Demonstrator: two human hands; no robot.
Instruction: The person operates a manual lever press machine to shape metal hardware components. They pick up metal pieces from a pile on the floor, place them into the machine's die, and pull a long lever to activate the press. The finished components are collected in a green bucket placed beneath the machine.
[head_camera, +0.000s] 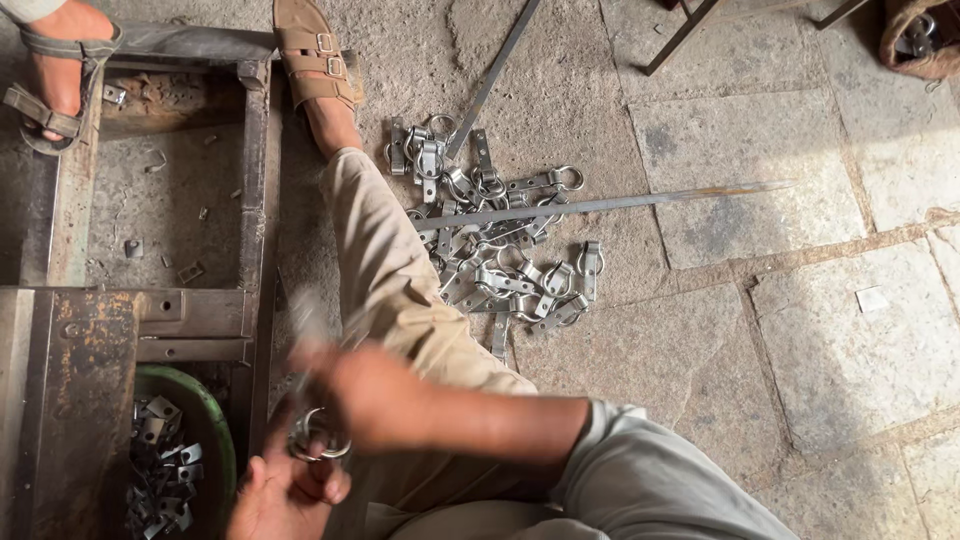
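My left hand (283, 497) sits low at the bottom edge, its fingers closed on a steel ring fitting (320, 440) held over my lap. My right hand (372, 393) is just above it, blurred by motion and clenched like a fist. A pale blurred tool (306, 318) sticks up from that fist; its kind is unclear. A pile of the same steel ring-and-strap fittings (500, 255) lies on the stone floor right of my outstretched leg (385, 260).
A long thin steel rod (620, 204) lies across the pile, and a flat bar (497, 68) lies beyond it. On the left are a rusty metal frame (257, 190) and a green basin (218, 425) of small metal clips (160, 475). My sandalled feet (316, 62) rest on the frame.
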